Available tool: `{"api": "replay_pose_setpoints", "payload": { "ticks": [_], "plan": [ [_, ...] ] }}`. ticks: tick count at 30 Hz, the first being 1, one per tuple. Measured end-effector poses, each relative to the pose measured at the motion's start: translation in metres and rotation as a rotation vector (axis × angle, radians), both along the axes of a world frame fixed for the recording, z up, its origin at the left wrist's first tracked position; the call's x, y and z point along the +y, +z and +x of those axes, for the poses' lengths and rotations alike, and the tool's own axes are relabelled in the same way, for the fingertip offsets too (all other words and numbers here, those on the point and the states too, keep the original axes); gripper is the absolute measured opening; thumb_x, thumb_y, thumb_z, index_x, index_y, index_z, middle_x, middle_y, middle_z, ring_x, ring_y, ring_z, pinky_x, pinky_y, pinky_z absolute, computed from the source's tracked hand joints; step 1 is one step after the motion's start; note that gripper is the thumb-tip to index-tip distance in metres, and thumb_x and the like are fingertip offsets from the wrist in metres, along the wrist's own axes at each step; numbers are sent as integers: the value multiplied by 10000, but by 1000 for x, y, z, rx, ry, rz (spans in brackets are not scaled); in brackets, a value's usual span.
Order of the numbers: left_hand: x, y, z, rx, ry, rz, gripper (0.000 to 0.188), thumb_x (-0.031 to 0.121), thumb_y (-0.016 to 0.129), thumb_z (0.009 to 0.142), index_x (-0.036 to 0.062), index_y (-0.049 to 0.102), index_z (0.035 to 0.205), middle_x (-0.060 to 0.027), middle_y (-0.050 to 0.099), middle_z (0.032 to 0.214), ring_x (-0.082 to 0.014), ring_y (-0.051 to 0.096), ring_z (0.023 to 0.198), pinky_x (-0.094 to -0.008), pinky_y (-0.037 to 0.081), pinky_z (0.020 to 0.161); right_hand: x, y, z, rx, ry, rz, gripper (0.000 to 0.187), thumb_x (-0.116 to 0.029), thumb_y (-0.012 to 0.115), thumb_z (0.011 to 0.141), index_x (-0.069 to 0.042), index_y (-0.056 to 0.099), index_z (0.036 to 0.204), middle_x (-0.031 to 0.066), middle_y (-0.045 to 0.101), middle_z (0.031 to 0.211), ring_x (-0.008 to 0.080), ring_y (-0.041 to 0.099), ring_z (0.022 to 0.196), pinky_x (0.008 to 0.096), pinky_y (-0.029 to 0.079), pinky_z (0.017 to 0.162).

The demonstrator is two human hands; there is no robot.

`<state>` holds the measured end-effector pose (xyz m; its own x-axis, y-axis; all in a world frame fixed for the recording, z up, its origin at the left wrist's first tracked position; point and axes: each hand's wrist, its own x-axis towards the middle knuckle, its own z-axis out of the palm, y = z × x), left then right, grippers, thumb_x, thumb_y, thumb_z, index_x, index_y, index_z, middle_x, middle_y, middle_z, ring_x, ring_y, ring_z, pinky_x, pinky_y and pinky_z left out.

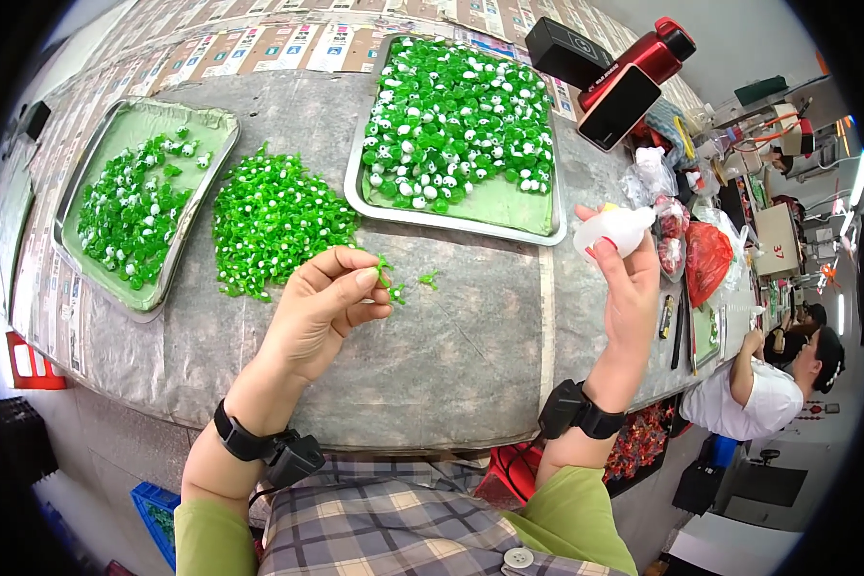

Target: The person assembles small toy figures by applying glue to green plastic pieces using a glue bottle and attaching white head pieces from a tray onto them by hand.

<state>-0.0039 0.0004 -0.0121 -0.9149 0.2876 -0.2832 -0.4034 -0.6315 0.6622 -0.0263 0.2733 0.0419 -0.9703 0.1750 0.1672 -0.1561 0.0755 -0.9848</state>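
My left hand [331, 302] pinches a small green plastic piece [384, 269] between thumb and fingertips, over the grey table covering [451, 336]. Two or so similar loose pieces [428, 279] lie just right of it. Behind that hand is a heap of small green pieces with white spots [278, 223]. My right hand [624, 274] is closed around a white squeeze bottle [612, 232], held tilted near the right corner of a large metal tray [451, 219]. This tray is filled with green pieces bearing white eyeballs [461, 125].
At left sits a smaller metal tray [187, 252] with more green eyeball pieces. A red bottle [648, 60], a phone [619, 108] and a black box [566, 50] stand far right. Plastic bags [708, 259] and tools crowd the right edge. A person in white [754, 398] works beyond.
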Motion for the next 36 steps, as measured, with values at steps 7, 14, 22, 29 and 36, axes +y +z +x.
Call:
{"api": "replay_pose_setpoints", "payload": {
  "ticks": [7,14,22,29,36],
  "plan": [
    [0,-3,0,-10,-34,126,105,96,564,770,44,543,858,-35,568,740,-108,567,669,-234,499,626,-62,23,10,311,97,40,469,-212,751,591,9,481,904,10,526,772,65,510,696,173,402,598],
    [-1,-4,-1,-14,-62,133,110,93,564,770,39,543,863,-41,572,731,-117,573,658,-234,500,612,-80,4,16,480,31,50,478,-282,775,546,-13,499,829,9,507,751,78,497,639,189,398,559],
    [-1,-3,0,-24,-66,115,101,83,562,769,40,543,858,-53,576,733,-128,580,655,-232,500,602,-83,3,19,540,83,307,454,-303,760,568,-19,507,816,33,501,733,111,512,617,214,404,527],
    [-1,-2,1,-33,-71,117,87,86,557,773,40,546,847,-52,576,727,-125,579,646,-228,498,598,-84,1,19,556,85,332,444,-296,757,573,-18,510,816,43,503,729,122,522,610,220,406,514],
    [-2,-4,1,-25,-78,122,87,93,555,776,38,547,844,-64,584,740,-127,578,643,-228,496,592,-86,3,19,540,91,394,442,-303,752,579,-14,511,810,42,505,731,122,518,627,219,407,528]
  ]
}}
